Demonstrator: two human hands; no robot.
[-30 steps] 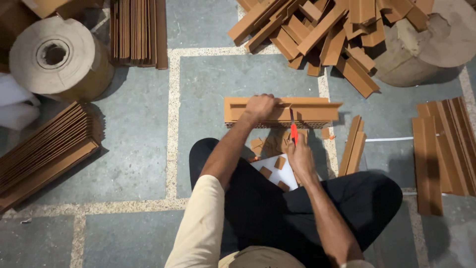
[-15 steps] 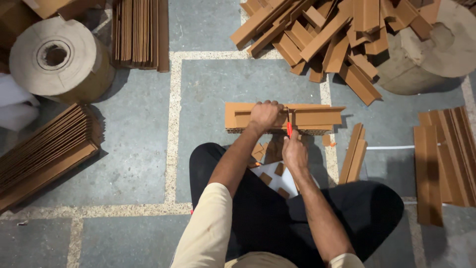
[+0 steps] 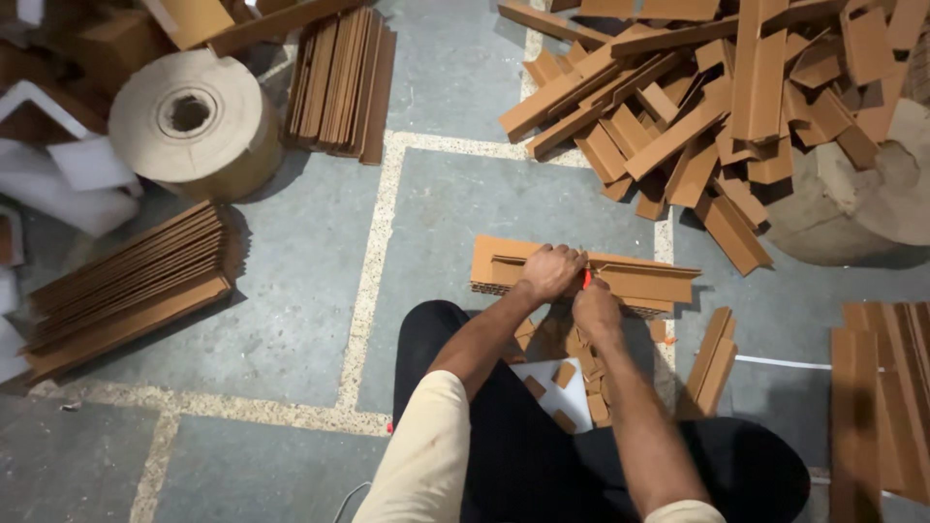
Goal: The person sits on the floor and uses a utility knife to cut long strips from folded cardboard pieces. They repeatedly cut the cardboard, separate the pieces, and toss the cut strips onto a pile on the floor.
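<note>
Left hand (image 3: 550, 271) pressing cardboard strip (image 3: 635, 281), right hand (image 3: 595, 308) gripping red cutter (image 3: 586, 279)

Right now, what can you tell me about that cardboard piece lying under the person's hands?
The cardboard stack is a long brown bundle of angled strips, lying flat on the grey floor in front of the seated person. The left hand presses on its middle; the right hand holds a red tool against it. Small offcuts lie nearby.
</note>
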